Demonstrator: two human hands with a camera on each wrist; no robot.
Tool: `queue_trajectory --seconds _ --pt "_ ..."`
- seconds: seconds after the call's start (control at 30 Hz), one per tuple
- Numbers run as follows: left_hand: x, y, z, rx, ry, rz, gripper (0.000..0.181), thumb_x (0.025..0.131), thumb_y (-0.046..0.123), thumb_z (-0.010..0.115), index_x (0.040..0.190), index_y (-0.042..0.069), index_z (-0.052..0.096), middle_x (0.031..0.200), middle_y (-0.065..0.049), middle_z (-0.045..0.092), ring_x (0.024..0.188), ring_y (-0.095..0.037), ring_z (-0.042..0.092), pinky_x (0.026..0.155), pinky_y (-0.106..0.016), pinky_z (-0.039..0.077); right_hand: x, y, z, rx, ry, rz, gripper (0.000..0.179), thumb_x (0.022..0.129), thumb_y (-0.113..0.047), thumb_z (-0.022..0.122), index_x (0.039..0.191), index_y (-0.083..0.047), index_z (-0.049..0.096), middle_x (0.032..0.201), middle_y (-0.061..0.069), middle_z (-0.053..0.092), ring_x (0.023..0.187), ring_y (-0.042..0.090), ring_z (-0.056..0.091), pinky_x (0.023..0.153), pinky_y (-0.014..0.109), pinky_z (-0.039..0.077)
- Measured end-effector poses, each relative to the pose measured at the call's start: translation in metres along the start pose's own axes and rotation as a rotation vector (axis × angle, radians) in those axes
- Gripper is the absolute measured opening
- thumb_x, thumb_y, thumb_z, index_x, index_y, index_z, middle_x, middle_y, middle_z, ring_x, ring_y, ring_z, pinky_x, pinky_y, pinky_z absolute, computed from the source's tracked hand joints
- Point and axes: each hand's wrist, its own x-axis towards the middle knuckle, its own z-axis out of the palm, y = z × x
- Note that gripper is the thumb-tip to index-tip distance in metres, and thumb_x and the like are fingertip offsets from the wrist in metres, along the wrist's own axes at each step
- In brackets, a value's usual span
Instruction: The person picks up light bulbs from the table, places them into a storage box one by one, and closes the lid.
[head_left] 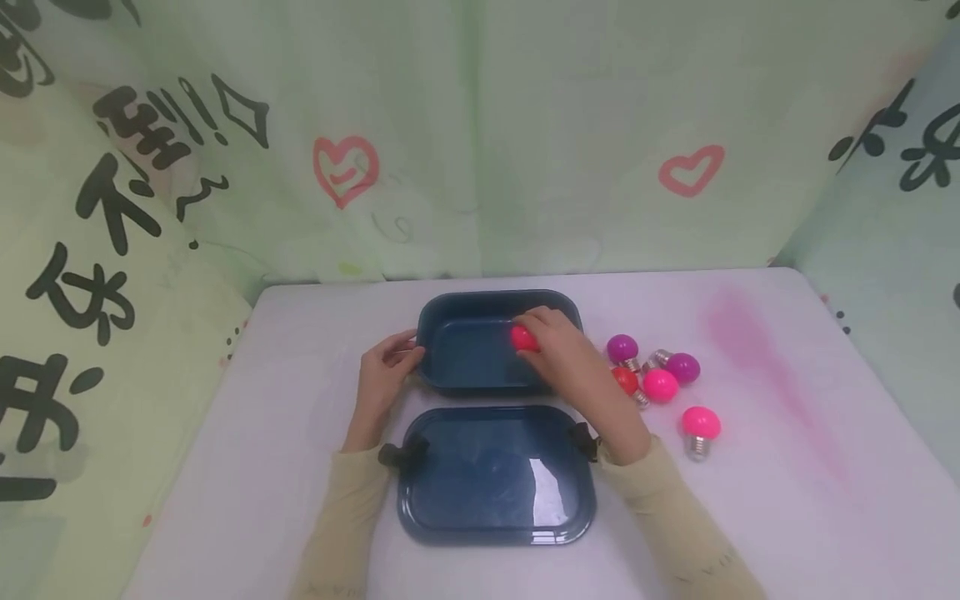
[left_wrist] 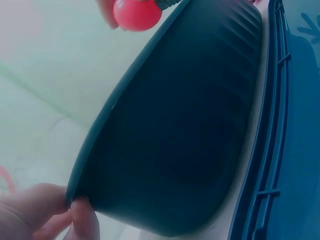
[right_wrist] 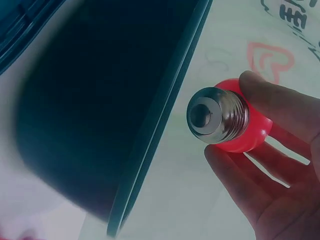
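Observation:
My right hand (head_left: 562,354) grips a red light bulb (right_wrist: 252,125) by its round part, fingers and thumb curled about it. In the right wrist view its silver screw base points toward the camera. In the head view the bulb overlaps the right half of a dark blue rectangular box (head_left: 468,354), whose visible floor is bare. My left hand (head_left: 382,375) pinches the box's left rim between thumb and fingers; the left wrist view shows the thumb and fingertips (left_wrist: 84,220) right at that corner.
A glossy dark blue lid (head_left: 480,483) lies in front of the box, between the forearms. To the right are several bulbs: purple ones (head_left: 683,367), a red one (head_left: 624,381), a pink one (head_left: 661,386) and another pink bulb (head_left: 701,422) nearer me. Printed cloth hangs behind the white table.

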Motion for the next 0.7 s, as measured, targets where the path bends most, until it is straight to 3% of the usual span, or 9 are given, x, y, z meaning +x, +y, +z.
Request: queue_trajectory --seconds 0.7 --pt "0.002 -0.002 0.000 -0.011 -0.002 -0.040 0.039 0.090 0.016 0.073 0.128 0.010 0.066 0.116 -0.015 0.067 0.105 -0.024 0.067 0.078 -0.020 0.056 0.027 -0.022 0.028 0.037 -0.018 -0.127 0.048 0.080 -0.012 0.082 0.123 0.000 0.064 0.117 0.014 0.065 0.109 0.030 0.062 0.095 0.042 0.054"
